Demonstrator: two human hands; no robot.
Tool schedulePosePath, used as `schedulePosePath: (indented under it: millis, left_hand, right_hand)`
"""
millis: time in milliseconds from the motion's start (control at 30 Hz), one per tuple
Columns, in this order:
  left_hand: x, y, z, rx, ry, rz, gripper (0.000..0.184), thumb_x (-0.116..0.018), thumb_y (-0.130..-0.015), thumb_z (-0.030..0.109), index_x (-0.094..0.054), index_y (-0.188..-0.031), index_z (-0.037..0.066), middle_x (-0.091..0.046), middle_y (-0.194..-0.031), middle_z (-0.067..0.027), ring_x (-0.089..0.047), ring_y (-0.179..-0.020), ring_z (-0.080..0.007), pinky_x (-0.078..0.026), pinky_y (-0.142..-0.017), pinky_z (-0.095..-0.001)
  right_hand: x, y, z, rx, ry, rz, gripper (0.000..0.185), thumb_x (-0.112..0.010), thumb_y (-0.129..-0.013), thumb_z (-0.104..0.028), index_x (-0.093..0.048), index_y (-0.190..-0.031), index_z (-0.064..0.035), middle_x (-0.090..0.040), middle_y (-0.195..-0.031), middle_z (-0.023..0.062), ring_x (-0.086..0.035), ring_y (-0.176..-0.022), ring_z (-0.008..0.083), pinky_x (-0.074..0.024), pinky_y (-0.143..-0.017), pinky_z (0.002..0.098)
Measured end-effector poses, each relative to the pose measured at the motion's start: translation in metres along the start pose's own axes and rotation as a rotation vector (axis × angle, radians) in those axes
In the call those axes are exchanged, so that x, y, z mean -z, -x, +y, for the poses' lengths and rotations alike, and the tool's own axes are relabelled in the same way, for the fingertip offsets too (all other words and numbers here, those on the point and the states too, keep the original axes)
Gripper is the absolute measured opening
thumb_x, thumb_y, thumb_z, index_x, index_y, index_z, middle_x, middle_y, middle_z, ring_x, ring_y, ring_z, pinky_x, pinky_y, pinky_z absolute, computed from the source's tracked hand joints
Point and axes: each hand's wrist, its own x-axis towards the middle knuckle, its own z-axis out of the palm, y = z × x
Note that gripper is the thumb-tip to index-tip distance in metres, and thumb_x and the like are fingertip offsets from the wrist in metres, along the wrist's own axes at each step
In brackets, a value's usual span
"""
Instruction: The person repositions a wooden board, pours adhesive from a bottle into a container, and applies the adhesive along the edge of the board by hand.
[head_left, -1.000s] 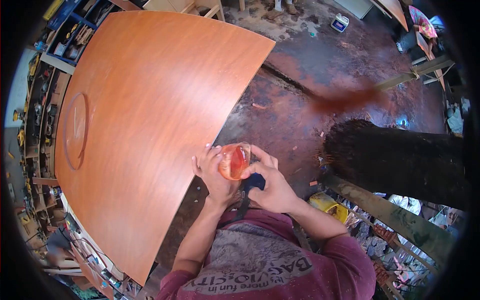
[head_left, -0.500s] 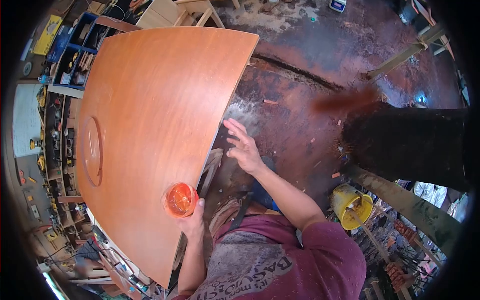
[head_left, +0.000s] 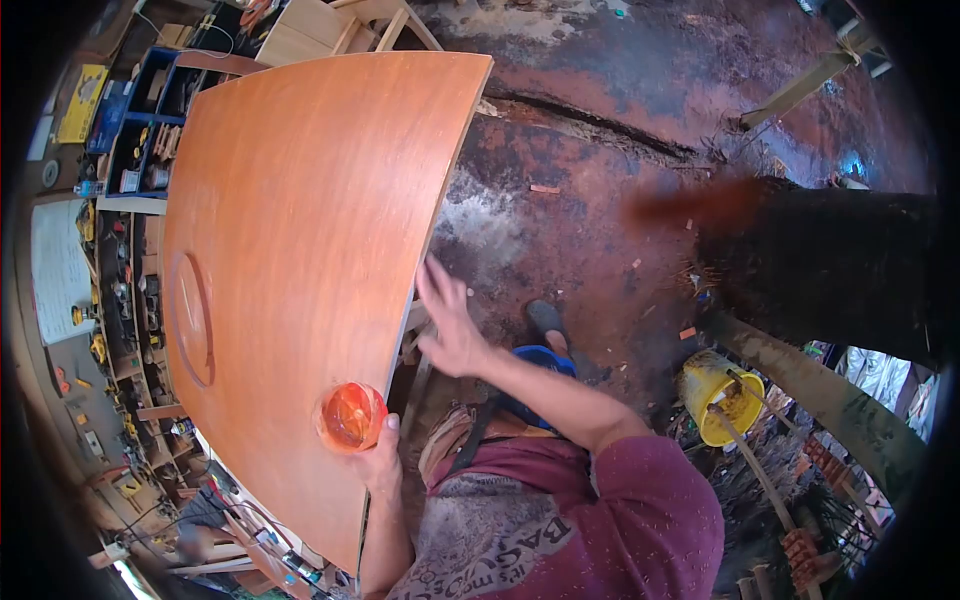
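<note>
An orange-red cup (head_left: pixel 352 416), open at the top with something glossy inside, is held by my left hand (head_left: pixel 380 458) over the near part of a large wood-brown panel (head_left: pixel 300 220). My right hand (head_left: pixel 450 325) is at the panel's right edge, its fingers spread and nothing in them. Whether its fingertips touch the edge I cannot tell. A thin brown ring (head_left: pixel 192 320) lies flat on the left part of the panel.
A yellow bucket (head_left: pixel 715 400) with sticks in it stands at the right, beside a long beam (head_left: pixel 820 390). A dark, thick post (head_left: pixel 830 270) lies behind it. Tool shelves (head_left: pixel 125 300) line the left. A blue container (head_left: pixel 545 362) is near my feet.
My right hand has let go of the cup and moved to the panel's edge. My left hand has carried the cup left, over the panel. The view has shifted.
</note>
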Motion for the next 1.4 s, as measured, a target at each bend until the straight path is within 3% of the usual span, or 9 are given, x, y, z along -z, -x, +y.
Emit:
schedulePosePath:
  millis: [167, 267, 333, 533, 667, 900, 1167, 1267, 1400]
  left_hand:
    - [0.012, -0.011, -0.007, -0.134, -0.135, -0.096, 0.098, -0.090, -0.079, 0.016, -0.030, -0.154, 0.001, -0.043, -0.150, -0.0160, -0.046, -0.140, -0.0297, -0.040, -0.119, -0.0452]
    - [0.001, -0.008, 0.010, 0.057, -0.026, -0.050, 0.099, -0.092, -0.076, 0.016, -0.032, -0.153, 0.001, -0.044, -0.149, -0.0168, -0.047, -0.139, -0.0310, -0.040, -0.119, -0.0451]
    - [0.001, -0.020, -0.006, -0.161, -0.073, -0.068, 0.098, -0.094, -0.075, 0.016, -0.033, -0.151, 0.001, -0.045, -0.149, -0.0174, -0.047, -0.139, -0.0319, -0.041, -0.119, -0.0448]
    - [-0.005, -0.050, -0.024, -0.433, -0.187, -0.145, 0.097, -0.099, -0.067, 0.013, -0.041, -0.144, 0.002, -0.053, -0.142, -0.0211, -0.055, -0.133, -0.0356, -0.046, -0.114, -0.0460]
    - [-0.012, -0.059, -0.020, -0.642, -0.144, -0.256, 0.095, -0.100, -0.064, 0.011, -0.045, -0.141, 0.004, -0.059, -0.137, -0.0223, -0.060, -0.127, -0.0378, -0.050, -0.109, -0.0459]
    - [-0.005, -0.047, -0.037, -0.594, 0.085, -0.171, 0.096, -0.101, -0.061, 0.010, -0.046, -0.140, 0.007, -0.059, -0.137, -0.0208, -0.060, -0.127, -0.0380, -0.051, -0.104, -0.0455]
    - [0.034, -0.033, -0.069, -0.665, 0.154, -0.059, 0.091, -0.100, -0.066, 0.020, -0.047, -0.139, 0.009, -0.060, -0.136, -0.0179, -0.059, -0.127, -0.0386, -0.043, -0.111, -0.0509]
    - [0.046, -0.035, -0.069, -0.728, 0.072, -0.045, 0.094, -0.099, -0.067, 0.011, -0.043, -0.141, 0.004, -0.057, -0.136, -0.0197, -0.056, -0.131, -0.0351, -0.050, -0.108, -0.0465]
    - [0.055, -0.029, -0.080, -0.534, 0.165, -0.093, 0.089, -0.096, -0.071, 0.010, -0.042, -0.142, 0.004, -0.058, -0.137, -0.0173, -0.058, -0.131, -0.0319, -0.048, -0.111, -0.0464]
  right_hand:
    - [0.007, -0.001, -0.010, -0.038, 0.086, 0.117, 0.097, -0.060, -0.076, -0.001, -0.018, -0.163, 0.0041, -0.012, -0.162, 0.0403, -0.027, -0.140, 0.0602, -0.0258, -0.119, 0.0629]
    - [0.020, -0.023, -0.010, -0.040, 0.194, 0.113, 0.095, -0.060, -0.076, 0.000, -0.021, -0.162, 0.0042, -0.017, -0.159, 0.0399, -0.030, -0.138, 0.0598, -0.0285, -0.117, 0.0635]
    - [0.013, -0.010, -0.016, 0.001, 0.150, 0.064, 0.092, -0.060, -0.076, 0.000, -0.025, -0.162, 0.0029, -0.019, -0.158, 0.0402, -0.031, -0.137, 0.0590, -0.0295, -0.117, 0.0634]
    - [0.071, 0.001, -0.083, 0.198, 0.003, -0.117, 0.065, -0.063, -0.066, 0.001, -0.069, -0.130, -0.0092, -0.044, -0.149, 0.0250, -0.043, -0.131, 0.0467, -0.0428, -0.109, 0.0557]
    - [0.097, -0.027, -0.135, 0.422, 0.406, -0.432, 0.062, -0.069, -0.066, -0.003, -0.070, -0.128, -0.0097, -0.044, -0.149, 0.0245, -0.044, -0.131, 0.0455, -0.0411, -0.112, 0.0574]
    - [0.071, -0.023, -0.182, 0.403, 0.708, -0.636, 0.053, -0.071, -0.069, -0.007, -0.071, -0.122, -0.0038, -0.045, -0.146, 0.0230, -0.044, -0.133, 0.0447, -0.0374, -0.115, 0.0579]
    - [0.002, 0.026, -0.223, 0.103, 0.644, -0.586, 0.045, -0.068, -0.068, 0.000, -0.069, -0.114, 0.0010, -0.044, -0.145, 0.0276, -0.040, -0.133, 0.0493, -0.0392, -0.114, 0.0563]
    - [-0.015, 0.038, -0.240, -0.020, 0.603, -0.543, 0.044, -0.068, -0.070, -0.001, -0.068, -0.114, 0.0007, -0.043, -0.147, 0.0280, -0.039, -0.134, 0.0502, -0.0392, -0.114, 0.0554]
    - [-0.022, 0.055, -0.239, -0.097, 0.517, -0.468, 0.045, -0.069, -0.073, -0.002, -0.066, -0.118, -0.0012, -0.043, -0.149, 0.0258, -0.038, -0.137, 0.0472, -0.0389, -0.114, 0.0518]
